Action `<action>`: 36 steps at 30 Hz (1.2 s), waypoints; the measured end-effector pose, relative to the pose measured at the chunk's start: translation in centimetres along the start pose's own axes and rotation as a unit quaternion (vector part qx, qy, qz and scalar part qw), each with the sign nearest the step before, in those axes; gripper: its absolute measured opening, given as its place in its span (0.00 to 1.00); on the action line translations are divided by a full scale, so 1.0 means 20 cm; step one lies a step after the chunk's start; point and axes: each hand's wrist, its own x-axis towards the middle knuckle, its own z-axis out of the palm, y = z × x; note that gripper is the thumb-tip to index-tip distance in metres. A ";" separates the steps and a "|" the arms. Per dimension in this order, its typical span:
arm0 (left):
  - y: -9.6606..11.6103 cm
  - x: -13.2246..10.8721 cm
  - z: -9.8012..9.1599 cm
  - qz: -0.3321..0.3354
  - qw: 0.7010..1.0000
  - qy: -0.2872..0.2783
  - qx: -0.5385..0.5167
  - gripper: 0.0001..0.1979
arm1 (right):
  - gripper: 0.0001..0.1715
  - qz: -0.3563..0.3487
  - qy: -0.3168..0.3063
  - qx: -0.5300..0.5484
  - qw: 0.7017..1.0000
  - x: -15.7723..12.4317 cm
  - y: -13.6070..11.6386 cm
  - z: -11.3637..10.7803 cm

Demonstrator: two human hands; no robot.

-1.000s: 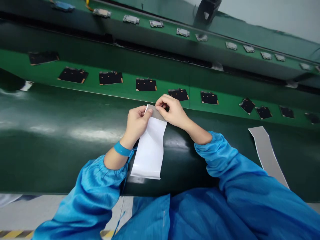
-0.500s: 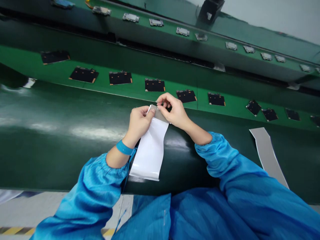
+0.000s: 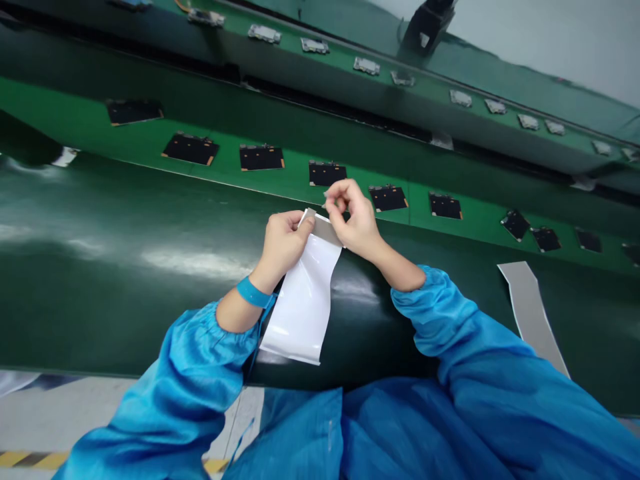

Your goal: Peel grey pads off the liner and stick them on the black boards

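Observation:
My left hand [image 3: 286, 241] pinches the top left corner of a white glossy backing sheet [image 3: 300, 307], thumb on top. Across the sheet's upper end runs a band of grey adhesive pieces [image 3: 325, 230]. My right hand [image 3: 359, 223] is closed in a pinch just above the sheet's top right part. A small greyish piece [image 3: 326, 200] shows at its fingertips, apart from the sheet. Beyond that hand a black flat board [image 3: 327, 175] with small copper-coloured spots lies on the green belt, partly behind the fingers.
More black boards, such as one [image 3: 261, 157] to the left and one [image 3: 389, 198] to the right, lie spaced along the green belt [image 3: 295, 190]. A second grey sheet [image 3: 533, 307] rests on the dark green bench at right. Small silvery modules [image 3: 367, 65] line an upper shelf.
My right fingers have lifted slightly away from the sheet with the small greyish piece. The black boards have shifted to the right along the belt. My left hand keeps its hold.

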 end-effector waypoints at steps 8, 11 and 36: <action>-0.01 -0.03 0.04 0.059 0.993 -0.078 0.064 0.18 | 0.12 0.022 -0.174 0.039 0.984 0.58 0.18 0.26; 0.00 -0.03 0.01 0.077 0.988 -0.106 0.085 0.17 | 0.15 0.025 -0.235 0.040 0.971 0.74 0.20 0.42; 0.01 -0.04 0.03 0.094 0.984 -0.119 0.094 0.17 | 0.21 0.025 -0.200 -0.040 0.979 0.68 0.29 0.40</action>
